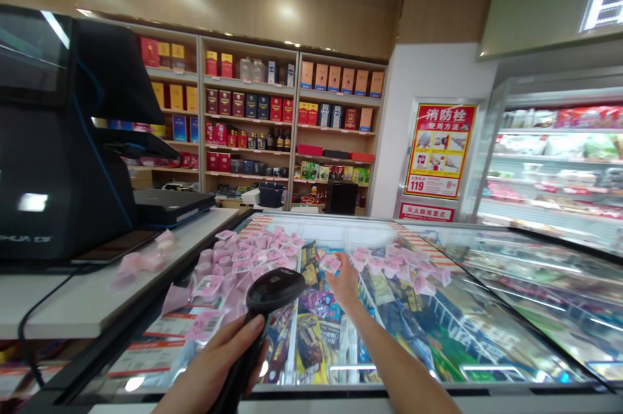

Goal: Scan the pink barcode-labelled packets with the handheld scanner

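Note:
My left hand (224, 357) is wrapped round the handle of a black barcode scanner (275, 289), whose head points to the right. Over the glass, my right hand (344, 283) pinches a small pink price label (331, 263) with printed bars. A heap of curled pink labels (238, 261) lies on the glass to the left, just beyond the scanner. More pink labels (396, 261) are spread to the right of my right hand. Both hands are above a chest freezer's glass lid (341, 230), through which packaged ice creams (311, 342) show.
A checkout machine (58, 161) stands on a white counter (97, 300) at the left, with a cable and a few pink strips (146, 261). Shelves of boxed goods (250, 109) line the back wall. A fire notice (440, 149) and a lit display fridge (559, 161) are to the right.

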{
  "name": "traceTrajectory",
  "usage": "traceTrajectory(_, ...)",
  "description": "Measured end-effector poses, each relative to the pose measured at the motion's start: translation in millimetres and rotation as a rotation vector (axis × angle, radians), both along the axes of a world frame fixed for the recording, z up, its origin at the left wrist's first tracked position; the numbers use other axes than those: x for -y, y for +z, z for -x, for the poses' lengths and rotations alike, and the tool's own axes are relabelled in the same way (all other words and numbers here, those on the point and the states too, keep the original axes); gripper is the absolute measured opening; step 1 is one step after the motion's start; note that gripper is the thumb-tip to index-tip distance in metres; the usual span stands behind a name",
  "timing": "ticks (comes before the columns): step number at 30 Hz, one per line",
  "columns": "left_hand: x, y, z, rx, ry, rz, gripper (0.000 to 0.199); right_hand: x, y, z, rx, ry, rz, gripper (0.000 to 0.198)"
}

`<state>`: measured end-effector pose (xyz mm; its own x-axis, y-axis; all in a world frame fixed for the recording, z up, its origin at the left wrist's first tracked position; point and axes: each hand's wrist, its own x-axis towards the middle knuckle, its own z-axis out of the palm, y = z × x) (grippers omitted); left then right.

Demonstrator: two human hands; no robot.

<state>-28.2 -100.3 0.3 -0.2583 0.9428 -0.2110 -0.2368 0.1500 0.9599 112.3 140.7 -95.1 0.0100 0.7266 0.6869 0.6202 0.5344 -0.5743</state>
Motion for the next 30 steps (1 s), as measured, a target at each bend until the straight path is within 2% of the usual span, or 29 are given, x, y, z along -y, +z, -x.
traceTrajectory(10, -4, 0.6, -7, 0.018, -0.050, -0.006, 0.029, -3, 3, -9, 0.033, -0.030, -0.001, 0.037)
traceTrajectory(13, -6, -0.8, -6, 0.016, -0.031, 0.004, 0.029, -4, 3, -16, 0.092, -0.093, 0.000, 0.035)
traceTrajectory(19, -14, -4.6, 6, -0.045, 0.017, -0.049, 0.030, -5, 1, -39, 0.298, -0.255, -0.039, 0.014)
traceTrajectory(24, -19, -5.4, 20, -0.067, 0.110, -0.101, 0.028, -12, -1, -57, 0.329, -0.350, -0.016, 0.017)
traceTrajectory(27, -24, -5.3, 24, -0.054, 0.143, -0.108, 0.027, -15, -1, -56, 0.312, -0.394, -0.033, 0.024)
traceTrajectory(30, -30, -8.2, 27, -0.051, 0.142, -0.110, 0.028, -10, 4, -38, 0.292, -0.323, -0.082, 0.031)
